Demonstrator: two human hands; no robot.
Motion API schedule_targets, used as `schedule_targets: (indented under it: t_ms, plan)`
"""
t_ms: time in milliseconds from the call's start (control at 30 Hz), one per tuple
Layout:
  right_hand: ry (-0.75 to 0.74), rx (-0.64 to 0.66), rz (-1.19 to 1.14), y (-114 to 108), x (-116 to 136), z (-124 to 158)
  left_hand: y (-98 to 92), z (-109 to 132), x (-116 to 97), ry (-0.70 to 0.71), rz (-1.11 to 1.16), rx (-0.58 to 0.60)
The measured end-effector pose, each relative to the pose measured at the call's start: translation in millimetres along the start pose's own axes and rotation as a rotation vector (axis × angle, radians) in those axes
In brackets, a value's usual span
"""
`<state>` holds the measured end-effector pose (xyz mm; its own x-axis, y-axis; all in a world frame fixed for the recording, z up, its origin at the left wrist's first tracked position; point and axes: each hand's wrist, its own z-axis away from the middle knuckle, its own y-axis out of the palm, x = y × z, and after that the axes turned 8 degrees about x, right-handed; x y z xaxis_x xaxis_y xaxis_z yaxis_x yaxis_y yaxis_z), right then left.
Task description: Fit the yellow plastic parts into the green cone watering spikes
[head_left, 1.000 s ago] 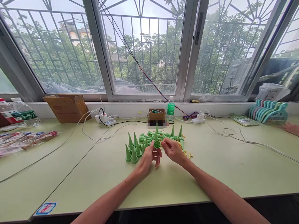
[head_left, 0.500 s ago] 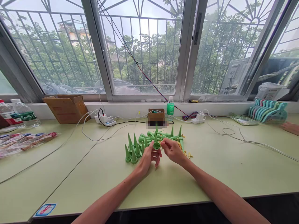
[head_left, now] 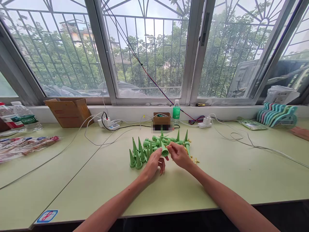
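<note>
My left hand (head_left: pixel 154 163) grips a green plastic watering spike (head_left: pixel 164 151) between thumb and fingers; its round open end faces me. Close to the spike's right side, my right hand (head_left: pixel 179 155) is closed in a pinch; what sits in its fingertips is hidden. Left of my hands stand several green cone-shaped spikes (head_left: pixel 138 161), points up. Behind my hands lies a pile of more green spikes and caps (head_left: pixel 151 142). Small yellow valve pieces (head_left: pixel 196 160) are scattered beside my right hand, partly covered by it.
Behind the pile are a small cardboard box (head_left: pixel 161 119) and a green-labelled bottle (head_left: pixel 176 110). A larger carton (head_left: pixel 69 112) stands back left. White cables (head_left: pixel 249 141) cross the table. Hangers (head_left: pixel 276 115) stand far right, near another person's hand (head_left: pixel 299 132).
The spike in my left hand has tilted, so its open end points lower and more of its cone shows. My right hand stays close beside it, almost unmoved.
</note>
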<state>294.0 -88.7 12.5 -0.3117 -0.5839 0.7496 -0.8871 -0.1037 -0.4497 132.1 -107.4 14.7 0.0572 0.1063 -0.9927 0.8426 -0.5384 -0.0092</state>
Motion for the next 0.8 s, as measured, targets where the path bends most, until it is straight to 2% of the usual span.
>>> schedule_targets:
  t_ms: [367,800]
  plan:
    - [0.01,-0.01,-0.013,-2.4,1.9,-0.6,-0.5,-0.1,1.9,0.093,-0.164,0.026]
    - [0.012,-0.04,0.047,-2.0,-2.3,-1.6,1.8,-1.5,1.8,0.103,-0.292,-0.103]
